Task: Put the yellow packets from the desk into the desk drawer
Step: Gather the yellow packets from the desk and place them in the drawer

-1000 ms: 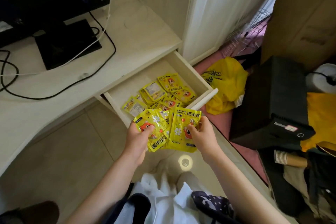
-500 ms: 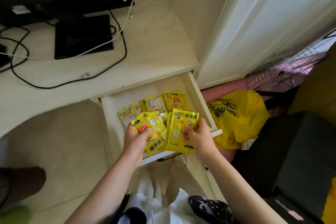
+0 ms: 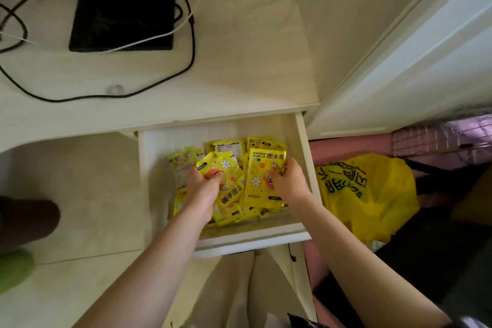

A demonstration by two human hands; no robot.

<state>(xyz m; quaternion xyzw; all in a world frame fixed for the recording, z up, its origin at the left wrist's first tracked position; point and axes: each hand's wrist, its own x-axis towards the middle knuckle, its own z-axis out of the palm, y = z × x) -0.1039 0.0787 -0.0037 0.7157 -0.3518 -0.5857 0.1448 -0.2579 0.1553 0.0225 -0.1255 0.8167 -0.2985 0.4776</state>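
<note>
Both hands, the left hand [image 3: 203,186] and right hand [image 3: 288,181], each grip yellow packets [image 3: 262,176] low inside the open drawer [image 3: 303,157], apparently to lay them on the pile.

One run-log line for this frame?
left hand: holds packets | right hand: holds hand warmer packet | both inside open drawer
</note>
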